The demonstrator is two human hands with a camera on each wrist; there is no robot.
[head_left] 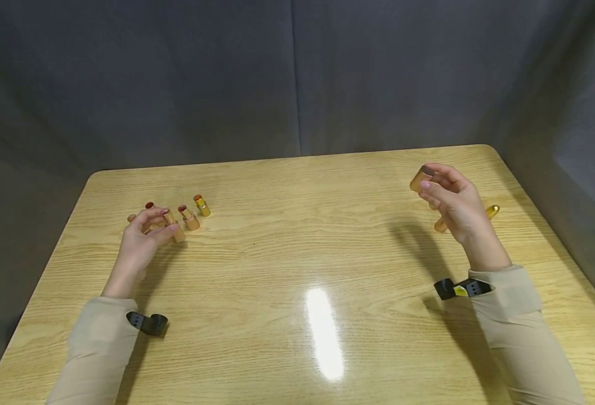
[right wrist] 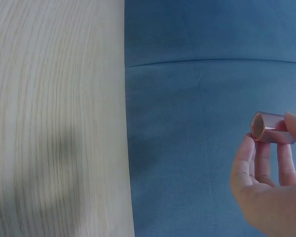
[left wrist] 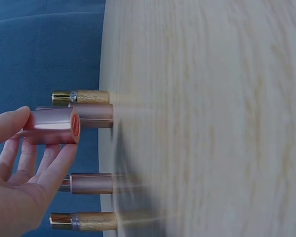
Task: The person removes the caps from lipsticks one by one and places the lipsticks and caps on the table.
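Observation:
My left hand (head_left: 140, 244) pinches an uncapped rose-gold lipstick (head_left: 173, 226) between thumb and fingers. In the left wrist view the base of that lipstick (left wrist: 52, 125), with a red label on its end, is off the table. Just right of it stand another open rose-gold lipstick (head_left: 189, 218) and a gold lipstick (head_left: 202, 206). More lipsticks are partly hidden behind the left hand. My right hand (head_left: 458, 208) holds a rose-gold lipstick cap (head_left: 422, 178) in the air by thumb and fingertips. Its hollow end (right wrist: 258, 126) shows in the right wrist view.
Behind the right hand lie a gold cap-like piece (head_left: 492, 211) and a rose-gold piece (head_left: 440, 225), partly covered by the hand. The wooden table (head_left: 277, 236) has a bright reflection near its front middle. Dark curtains (head_left: 216, 84) surround its back and sides.

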